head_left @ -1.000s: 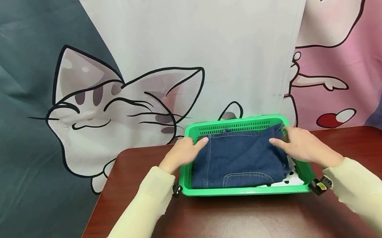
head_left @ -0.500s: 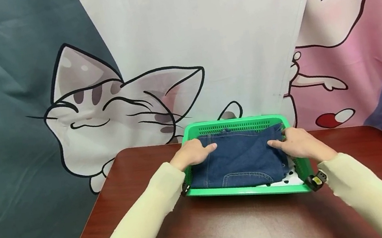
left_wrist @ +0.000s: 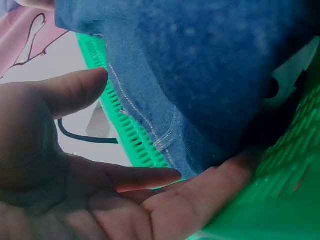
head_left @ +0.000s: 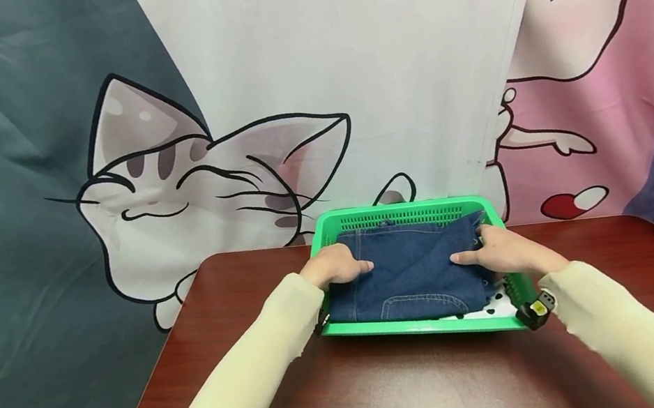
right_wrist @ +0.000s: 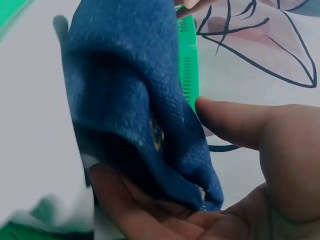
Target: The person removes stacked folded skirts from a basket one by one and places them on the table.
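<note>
A folded dark-blue denim garment [head_left: 409, 269] with pale stitching lies in a green plastic basket [head_left: 412, 329]. Under its right side shows a white cloth with black spots [head_left: 495, 308]. My left hand [head_left: 336, 264] is at the garment's left side, thumb above it; in the left wrist view its straight fingers [left_wrist: 200, 197] reach down between denim and basket wall. At the opposite side is my right hand [head_left: 508, 252], thumb over the denim. In the right wrist view its fingers [right_wrist: 135, 210] run beneath the garment's folded layers, fingertips partly in shadow.
The basket stands near the back edge of a reddish-brown table [head_left: 418, 388]. Close behind hangs a printed cloth backdrop [head_left: 370, 70] with cartoon figures. A small black device [head_left: 536, 309] sits on the right wrist, next to the basket's front right corner.
Both hands have moved inward and slightly down along the garment's sides, the left going right and the right going left. The basket and the denim garment have stayed almost in place.
</note>
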`<state>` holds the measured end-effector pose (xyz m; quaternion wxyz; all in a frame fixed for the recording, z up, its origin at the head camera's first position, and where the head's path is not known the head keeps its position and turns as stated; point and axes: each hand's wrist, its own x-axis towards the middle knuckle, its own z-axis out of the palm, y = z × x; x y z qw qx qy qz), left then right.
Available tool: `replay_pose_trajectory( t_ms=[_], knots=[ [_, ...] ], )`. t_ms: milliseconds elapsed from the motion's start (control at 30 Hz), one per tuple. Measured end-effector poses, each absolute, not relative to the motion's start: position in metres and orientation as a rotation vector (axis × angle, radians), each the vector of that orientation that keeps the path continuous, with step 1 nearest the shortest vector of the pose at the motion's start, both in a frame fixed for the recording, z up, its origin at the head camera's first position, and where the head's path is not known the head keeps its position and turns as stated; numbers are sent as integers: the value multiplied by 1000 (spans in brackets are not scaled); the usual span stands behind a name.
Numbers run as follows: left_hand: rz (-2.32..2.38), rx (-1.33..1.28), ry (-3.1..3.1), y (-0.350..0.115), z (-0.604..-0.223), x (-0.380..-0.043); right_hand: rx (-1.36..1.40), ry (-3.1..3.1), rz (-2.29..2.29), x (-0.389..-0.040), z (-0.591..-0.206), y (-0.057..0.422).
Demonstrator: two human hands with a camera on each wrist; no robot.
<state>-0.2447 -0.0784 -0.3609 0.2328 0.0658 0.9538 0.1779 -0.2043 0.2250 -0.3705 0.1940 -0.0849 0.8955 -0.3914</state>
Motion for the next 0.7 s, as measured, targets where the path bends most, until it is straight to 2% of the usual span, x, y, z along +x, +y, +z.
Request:
replay_pose_trajectory(
  t_ms=[233,700],
  knots=[
    [588,89,2502,-77,-365,-255,-160,2276,-1342,-206,-377,224],
    [747,100,2408,-80,-369,-260,-135,2080,-1431,-211,-383,219]
  ],
)
